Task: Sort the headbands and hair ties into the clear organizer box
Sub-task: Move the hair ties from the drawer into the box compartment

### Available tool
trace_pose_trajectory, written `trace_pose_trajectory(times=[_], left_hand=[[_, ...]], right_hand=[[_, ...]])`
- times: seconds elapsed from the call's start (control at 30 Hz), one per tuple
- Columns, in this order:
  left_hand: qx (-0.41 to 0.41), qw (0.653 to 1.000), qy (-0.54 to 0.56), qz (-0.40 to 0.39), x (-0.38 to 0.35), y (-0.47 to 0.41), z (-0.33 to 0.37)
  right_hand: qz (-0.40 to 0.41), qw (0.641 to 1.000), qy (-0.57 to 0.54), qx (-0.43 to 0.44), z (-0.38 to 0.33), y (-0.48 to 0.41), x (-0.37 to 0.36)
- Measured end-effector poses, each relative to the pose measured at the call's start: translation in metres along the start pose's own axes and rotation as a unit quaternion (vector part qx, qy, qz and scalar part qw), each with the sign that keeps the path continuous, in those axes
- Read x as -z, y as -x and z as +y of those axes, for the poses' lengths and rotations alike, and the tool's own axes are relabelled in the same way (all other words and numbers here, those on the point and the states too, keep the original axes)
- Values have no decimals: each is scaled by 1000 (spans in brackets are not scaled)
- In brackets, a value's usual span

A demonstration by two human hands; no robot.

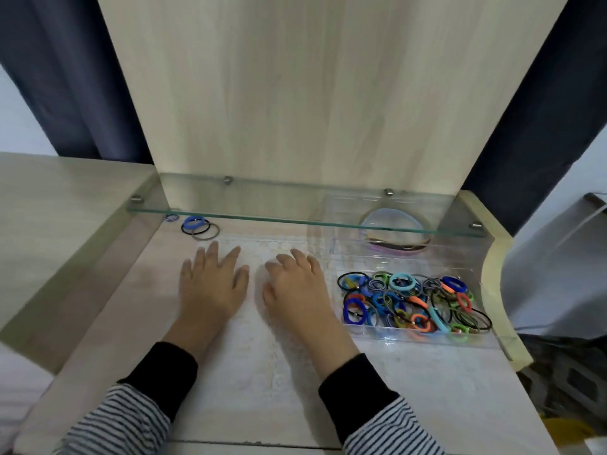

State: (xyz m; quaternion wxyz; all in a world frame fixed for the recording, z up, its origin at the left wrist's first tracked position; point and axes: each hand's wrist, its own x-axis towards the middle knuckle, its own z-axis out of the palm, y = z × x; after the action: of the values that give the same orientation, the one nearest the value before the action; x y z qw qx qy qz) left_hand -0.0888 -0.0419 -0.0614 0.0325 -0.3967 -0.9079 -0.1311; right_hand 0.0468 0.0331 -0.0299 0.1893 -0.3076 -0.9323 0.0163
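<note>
Left hand (212,284), right hand (297,287) flat and empty on pale wooden desk (131,307), fingers spread; colourful elastic hair ties (410,303) in clear plastic organizer box (407,338), right edge.

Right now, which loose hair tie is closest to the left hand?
The thin grey ring, rightmost of the loose ties, just beyond the left hand; the blue tie and striped tie lie farther left.

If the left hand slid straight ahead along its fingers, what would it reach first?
Probably the loose hair ties lying just beyond the left hand, near the glass shelf; the line may only clip their right side.
</note>
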Motion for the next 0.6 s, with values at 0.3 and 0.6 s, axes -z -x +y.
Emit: trace_pose_trajectory(times=[0.3, 0.6], left_hand=[[13, 999, -22, 47, -5, -15, -43], [-5, 994, 5, 108, -2, -50, -68]], right_hand=[[-103, 994, -28, 14, -18, -30, -38], [-62, 997, -33, 29, -35, -71, -56]])
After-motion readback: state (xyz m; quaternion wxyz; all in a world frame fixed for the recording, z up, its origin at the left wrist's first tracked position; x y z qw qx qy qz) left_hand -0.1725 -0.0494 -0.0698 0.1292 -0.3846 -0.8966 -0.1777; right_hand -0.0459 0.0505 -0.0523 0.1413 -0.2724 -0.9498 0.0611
